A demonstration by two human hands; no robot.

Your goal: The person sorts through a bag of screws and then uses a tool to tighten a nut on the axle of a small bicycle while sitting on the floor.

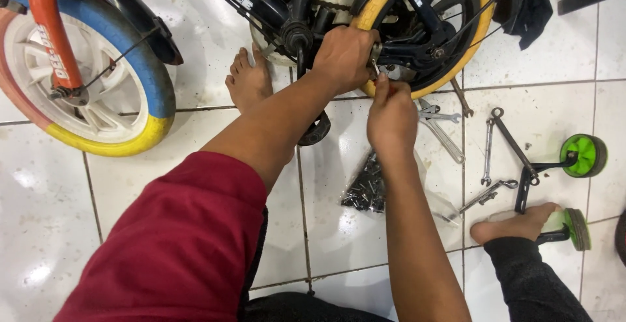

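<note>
A small child's bicycle stands on white floor tiles, its black frame (pixel 261 2) across the top. My left hand (pixel 343 56) is closed on a metal part at the frame beside the yellow-tyred rear wheel (pixel 479 9). My right hand (pixel 390 114) sits just below it, fingers pinched around a small tool with a red handle pointed up at the same spot. What the fingers of the left hand hold is mostly hidden. The front wheel (pixel 130 54), with a blue, yellow and pink tyre, is at the left.
Several spanners (pixel 443 136) lie on the tiles to the right. Green training wheels (pixel 583 155) on black brackets are at the far right. A clear bag of dark screws (pixel 366 188) lies below my right hand. My bare feet (pixel 249 80) rest on the floor.
</note>
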